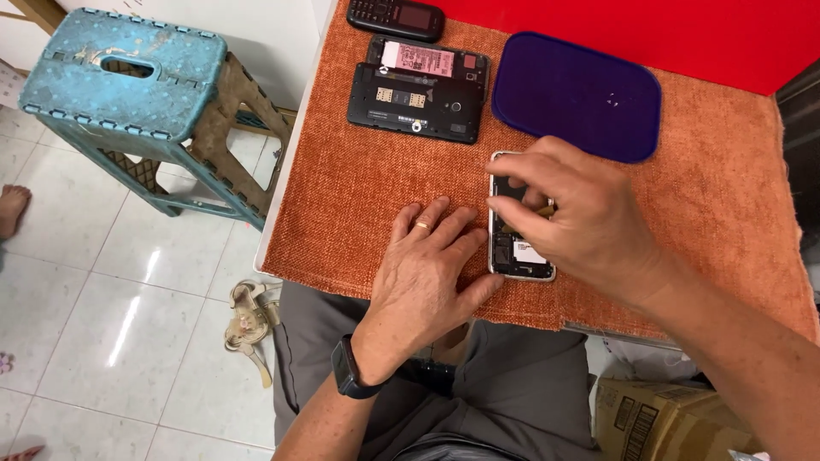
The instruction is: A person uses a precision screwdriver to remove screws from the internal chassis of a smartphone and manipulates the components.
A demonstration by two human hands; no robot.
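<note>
A small phone with its back off (518, 253) lies on the orange cloth (359, 188) near the table's front edge. My right hand (579, 218) hovers over its upper half, fingers pinched on a small brownish part inside the open back. My left hand (427, 273), with a ring and a dark wrist band, rests flat on the cloth just left of the phone, thumb touching its lower edge.
Two opened black phones (418, 90) and a keypad phone (395, 17) lie at the far edge of the cloth. A dark blue lid (576, 94) sits to their right. A blue plastic stool (128, 77), sandals (248, 320) and a cardboard box (666, 418) are around the table.
</note>
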